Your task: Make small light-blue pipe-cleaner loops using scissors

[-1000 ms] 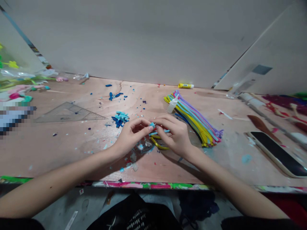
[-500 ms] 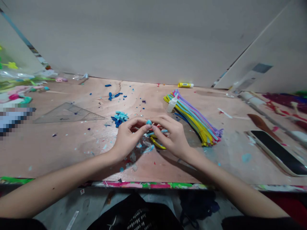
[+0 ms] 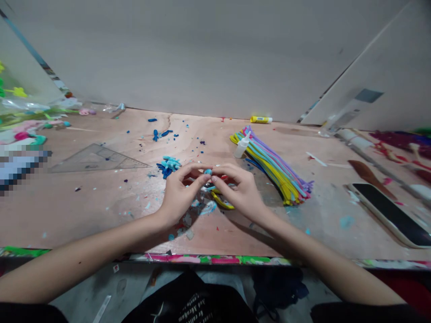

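Note:
My left hand point(image 3: 183, 186) and my right hand point(image 3: 240, 186) meet over the middle of the table, fingertips close together. Between them is a small light-blue pipe cleaner piece point(image 3: 208, 172), pinched by both thumbs and forefingers; most of it is hidden by the fingers. Just left of my left hand lies a small heap of cut light-blue and dark-blue pipe cleaner pieces point(image 3: 169, 166). Below my hands, a yellow curved loop point(image 3: 224, 201) shows partly, among light-blue scraps and clear bits; what it belongs to is hidden.
To the right lies a bundle of coloured pipe cleaners point(image 3: 276, 170) with a white glue bottle point(image 3: 242, 146) by it. Farther right is a phone point(image 3: 390, 213). A clear set square point(image 3: 97, 160) lies left, and a yellow glue stick point(image 3: 261, 120) by the back wall.
My right fingertips have shifted slightly left, closer to my left ones around the light-blue piece. Otherwise the table looks the same.

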`<state>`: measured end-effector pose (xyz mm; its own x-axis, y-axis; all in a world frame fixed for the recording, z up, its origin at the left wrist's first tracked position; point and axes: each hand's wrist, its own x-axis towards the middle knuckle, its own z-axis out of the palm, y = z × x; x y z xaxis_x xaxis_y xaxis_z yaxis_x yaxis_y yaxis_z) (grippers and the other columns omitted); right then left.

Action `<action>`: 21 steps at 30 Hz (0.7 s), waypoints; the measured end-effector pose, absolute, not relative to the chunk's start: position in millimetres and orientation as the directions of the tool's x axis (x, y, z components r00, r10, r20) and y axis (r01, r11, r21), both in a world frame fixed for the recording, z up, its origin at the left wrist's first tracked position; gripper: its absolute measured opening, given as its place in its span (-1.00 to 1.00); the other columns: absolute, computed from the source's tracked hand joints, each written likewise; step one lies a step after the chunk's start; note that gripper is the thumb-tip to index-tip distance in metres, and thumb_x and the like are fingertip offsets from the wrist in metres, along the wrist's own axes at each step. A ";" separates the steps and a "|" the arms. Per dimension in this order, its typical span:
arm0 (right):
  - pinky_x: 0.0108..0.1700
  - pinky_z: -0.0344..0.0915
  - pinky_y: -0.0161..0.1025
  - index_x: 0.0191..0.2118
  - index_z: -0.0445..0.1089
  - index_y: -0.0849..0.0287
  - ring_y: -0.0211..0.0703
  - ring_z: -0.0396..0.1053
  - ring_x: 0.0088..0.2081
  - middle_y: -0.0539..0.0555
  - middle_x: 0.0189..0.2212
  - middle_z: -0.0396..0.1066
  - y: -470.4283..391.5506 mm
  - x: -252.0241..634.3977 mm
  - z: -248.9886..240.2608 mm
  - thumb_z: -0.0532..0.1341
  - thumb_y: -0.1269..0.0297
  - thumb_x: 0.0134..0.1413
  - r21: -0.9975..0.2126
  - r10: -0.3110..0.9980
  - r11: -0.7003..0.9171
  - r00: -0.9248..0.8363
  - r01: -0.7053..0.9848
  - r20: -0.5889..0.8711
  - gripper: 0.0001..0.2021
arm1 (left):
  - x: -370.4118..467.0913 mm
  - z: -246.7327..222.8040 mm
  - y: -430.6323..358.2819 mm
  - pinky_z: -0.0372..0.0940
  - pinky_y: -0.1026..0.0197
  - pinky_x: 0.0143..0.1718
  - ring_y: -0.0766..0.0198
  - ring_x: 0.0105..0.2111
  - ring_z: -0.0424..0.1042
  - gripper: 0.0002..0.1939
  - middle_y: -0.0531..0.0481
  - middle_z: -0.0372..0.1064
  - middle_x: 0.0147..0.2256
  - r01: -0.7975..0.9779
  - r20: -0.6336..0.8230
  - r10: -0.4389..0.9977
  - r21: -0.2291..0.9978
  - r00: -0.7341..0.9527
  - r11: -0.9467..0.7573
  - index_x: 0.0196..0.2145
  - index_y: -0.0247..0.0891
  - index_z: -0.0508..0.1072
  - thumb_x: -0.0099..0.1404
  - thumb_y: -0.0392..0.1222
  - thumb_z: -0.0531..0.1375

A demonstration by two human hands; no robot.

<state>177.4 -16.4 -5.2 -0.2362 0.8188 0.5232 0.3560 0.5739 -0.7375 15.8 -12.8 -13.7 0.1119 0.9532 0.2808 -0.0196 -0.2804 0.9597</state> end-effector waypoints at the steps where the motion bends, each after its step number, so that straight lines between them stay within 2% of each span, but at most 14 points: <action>1: -0.27 0.35 -0.27 -0.24 0.51 0.19 -0.18 0.46 -0.26 0.09 -0.26 0.53 -15.8 176.3 -5.8 0.21 0.38 0.15 -0.800 0.855 0.517 -0.215 0.305 0.471 -0.87 | 15.9 -14.3 -12.7 0.33 0.36 -0.49 0.36 -0.46 0.42 -0.86 0.03 0.47 -0.39 -0.029 0.281 0.954 0.960 0.104 -0.279 -0.24 -0.23 0.54 0.23 -0.18 0.29; 3: -0.28 0.35 -0.26 -0.27 0.52 0.19 -0.18 0.45 -0.29 0.08 -0.28 0.53 -14.8 174.5 -6.9 0.23 0.31 0.14 -0.892 0.907 0.407 -0.199 0.196 0.370 -0.87 | 16.3 -15.4 -12.5 0.32 0.36 -0.51 0.36 -0.47 0.42 -0.87 0.03 0.47 -0.40 -0.041 0.280 0.956 0.960 0.087 -0.278 -0.26 -0.23 0.54 0.23 -0.18 0.30; 5: -0.27 0.36 -0.25 -0.27 0.53 0.18 -0.18 0.45 -0.30 0.08 -0.29 0.53 -13.9 173.3 -7.7 0.26 0.23 0.12 -0.931 0.928 0.343 -0.203 0.129 0.313 -0.85 | 16.3 -16.5 -12.0 0.31 0.37 -0.52 0.37 -0.47 0.41 -0.88 0.03 0.47 -0.40 -0.044 0.278 0.958 0.960 0.075 -0.275 -0.27 -0.23 0.54 0.22 -0.19 0.30; 12: -0.27 0.36 -0.26 -0.28 0.55 0.17 -0.18 0.44 -0.27 0.09 -0.27 0.53 -13.1 172.1 -10.9 0.29 0.27 0.07 -0.937 0.931 0.334 -0.186 0.099 0.313 -0.88 | 16.5 -19.4 -8.7 0.27 0.38 -0.55 0.39 -0.51 0.36 -0.88 0.09 0.36 -0.47 -0.100 0.191 0.979 0.978 0.065 -0.184 -0.30 -0.22 0.53 0.17 -0.18 0.33; 16: -0.29 0.39 -0.26 -0.26 0.55 0.16 -0.19 0.45 -0.31 0.06 -0.31 0.55 -10.8 172.7 -13.1 0.31 0.23 0.04 -0.977 0.955 0.215 -0.211 0.008 0.208 -0.84 | 16.5 -18.9 -6.5 0.35 0.31 -0.45 0.33 -0.42 0.42 -0.86 0.02 0.45 -0.35 -0.164 0.115 0.992 0.981 0.054 -0.105 -0.32 -0.24 0.54 0.16 -0.16 0.33; 21: -0.23 0.42 -0.25 -0.25 0.56 0.14 -0.20 0.49 -0.28 0.03 -0.32 0.57 -10.1 172.4 -15.0 0.33 0.23 0.02 -0.988 0.957 0.122 -0.252 -0.097 0.143 -0.84 | 15.6 -17.5 -3.2 0.32 0.29 -0.49 0.36 -0.49 0.38 -0.81 0.03 0.45 -0.38 -0.207 0.034 0.998 0.978 0.056 -0.021 -0.32 -0.25 0.52 0.11 -0.14 0.37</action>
